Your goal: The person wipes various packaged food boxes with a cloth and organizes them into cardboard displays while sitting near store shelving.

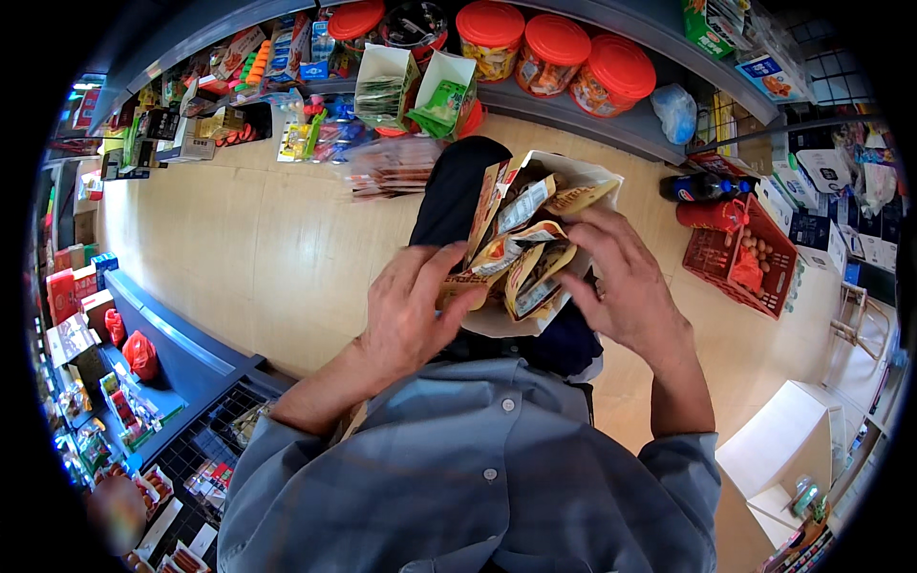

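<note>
An open cardboard carton (497, 323) rests on my lap, its white inside showing at the far corner. Brown and gold snack packets (523, 246) stand crowded in it, some tilted. My left hand (411, 298) grips the carton's left side, with the thumb over its near left edge. On the right, my right hand (626, 285) reaches over the rim, fingers and thumb closing round the packets. Its palm hides the carton's right wall, and the exact hold of its fingertips is partly hidden.
Red-lidded jars (554, 43) line the shelf ahead. Two small open boxes (385, 86) and a stack of flat packets (390, 167) stand at the far side. A red crate (745, 250) sits on the floor at right. A blue-grey shelf (177, 329) runs along the left.
</note>
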The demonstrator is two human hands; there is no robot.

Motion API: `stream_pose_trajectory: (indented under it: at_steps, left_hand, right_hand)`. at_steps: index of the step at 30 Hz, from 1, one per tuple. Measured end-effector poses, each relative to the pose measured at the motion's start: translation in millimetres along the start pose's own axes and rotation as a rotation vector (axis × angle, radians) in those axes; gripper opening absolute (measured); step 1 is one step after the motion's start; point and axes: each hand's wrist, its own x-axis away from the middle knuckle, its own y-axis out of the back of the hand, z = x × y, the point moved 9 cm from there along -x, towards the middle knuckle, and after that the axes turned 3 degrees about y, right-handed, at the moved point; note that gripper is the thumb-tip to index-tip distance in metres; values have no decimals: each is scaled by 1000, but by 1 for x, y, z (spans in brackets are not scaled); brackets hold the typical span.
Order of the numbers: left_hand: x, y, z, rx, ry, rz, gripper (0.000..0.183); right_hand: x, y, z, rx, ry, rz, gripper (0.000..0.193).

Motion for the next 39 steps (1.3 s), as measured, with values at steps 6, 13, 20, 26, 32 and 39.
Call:
stream_pose_trajectory:
  at_steps: [6, 13, 20, 26, 32, 39]
  left_hand:
    - [22, -5, 7, 74, -14, 38, 24]
    - [27, -30, -21, -32, -164, 123, 35]
    - [25, -42, -24, -80, -116, 200, 46]
    - [33, -30, -24, -27, -147, 185, 40]
    - [33, -38, -25, 2, -175, 190, 37]
    - [7, -6, -1, 244, -33, -87, 50]
  right_hand:
    - [15, 3, -2, 284, 72, -86, 54]
    - [19, 10, 7, -227, 0, -223, 44]
    - [24, 0, -5, -301, -225, -190, 32]
    - [16, 8, 20, -199, -75, -358, 16]
    - [-10, -41, 33, -18, -109, -33, 10]
    - [2, -4, 33, -140, -137, -366, 20]
